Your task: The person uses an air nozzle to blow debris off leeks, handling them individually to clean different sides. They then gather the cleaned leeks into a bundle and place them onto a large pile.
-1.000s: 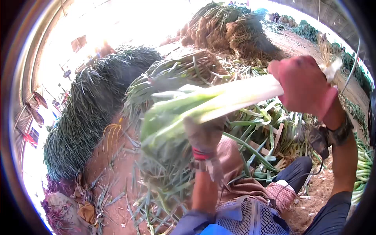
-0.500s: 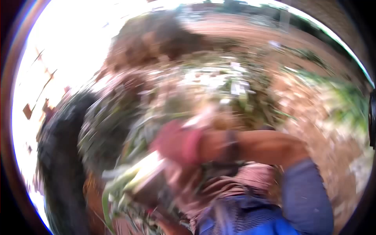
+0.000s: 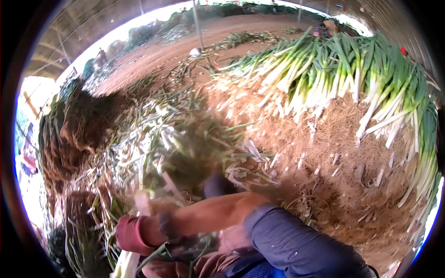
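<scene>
My right hand, in a reddish glove, is at the lower left, with its bare forearm reaching in from the right below a blue-grey sleeve. It is closed on a thick white leek stalk that shows just beneath the glove; its fingertips are hidden. Green leek leaves lie beside it over my lap. Something pale and blurred is just above my wrist, too smeared to make out. My left hand does not show.
A long heap of leeks with green tops and white stems curves along the right, roots inward. Cut leaf scraps lie in front. Bundled leeks stand at the left. A metal pole rises at the back.
The view has swung to the right, bringing the long leek heap into view. My right hand, with the white stalk beside it, now sits lower and further left in the picture.
</scene>
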`<move>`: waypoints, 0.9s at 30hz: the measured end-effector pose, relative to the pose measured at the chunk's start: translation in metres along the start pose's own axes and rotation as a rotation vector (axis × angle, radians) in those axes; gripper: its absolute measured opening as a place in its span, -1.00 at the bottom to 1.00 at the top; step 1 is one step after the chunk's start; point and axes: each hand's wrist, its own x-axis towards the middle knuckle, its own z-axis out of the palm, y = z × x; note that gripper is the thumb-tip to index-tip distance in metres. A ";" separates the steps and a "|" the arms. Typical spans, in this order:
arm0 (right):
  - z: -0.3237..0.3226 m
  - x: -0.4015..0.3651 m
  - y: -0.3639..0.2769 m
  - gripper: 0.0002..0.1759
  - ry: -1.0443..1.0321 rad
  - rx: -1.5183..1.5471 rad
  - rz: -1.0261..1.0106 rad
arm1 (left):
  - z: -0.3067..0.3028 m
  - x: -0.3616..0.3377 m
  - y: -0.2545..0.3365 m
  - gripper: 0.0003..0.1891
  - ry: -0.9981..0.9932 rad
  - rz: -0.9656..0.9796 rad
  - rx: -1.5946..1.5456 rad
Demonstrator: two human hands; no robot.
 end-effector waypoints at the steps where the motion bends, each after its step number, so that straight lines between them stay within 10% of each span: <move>1: -0.015 -0.022 0.018 -0.76 0.033 0.002 0.079 | 0.015 0.014 0.022 -0.21 -0.063 0.036 0.052; 9: -0.127 -0.265 0.144 -0.65 0.854 0.091 0.628 | 0.239 0.125 0.175 -0.25 -0.728 0.285 0.114; 10: -0.158 -0.299 0.132 -0.58 1.036 0.629 0.748 | 0.284 0.130 0.183 -0.25 -0.841 0.261 0.019; 11: -0.161 -0.321 0.152 -0.51 1.228 0.479 0.789 | 0.322 0.156 0.154 -0.25 -1.133 0.561 -0.240; 14: -0.194 -0.407 0.211 -0.42 1.555 0.668 1.105 | 0.419 0.040 0.144 -0.04 -1.019 0.541 0.355; 15: -0.204 -0.432 0.227 -0.45 1.644 0.611 1.146 | 0.427 0.009 0.125 0.04 -1.227 0.593 0.125; 16: -0.209 -0.457 0.236 -0.51 1.677 0.580 1.250 | 0.434 0.009 0.095 0.14 -1.275 1.004 0.029; 17: -0.199 -0.494 0.259 -0.48 1.704 0.520 1.205 | 0.422 -0.006 0.073 0.10 -1.322 0.579 0.055; 21: -0.128 -0.536 0.271 -0.35 1.238 0.421 1.668 | 0.341 0.011 -0.039 -0.08 -1.215 -0.209 -0.199; 24: -0.048 -0.520 0.271 -0.56 0.348 0.452 1.623 | 0.268 0.022 -0.100 -0.38 -0.945 -0.323 -0.023; 27: 0.060 -0.460 0.253 -0.59 0.371 0.531 1.407 | 0.143 0.040 -0.197 -0.69 -0.768 -0.308 0.305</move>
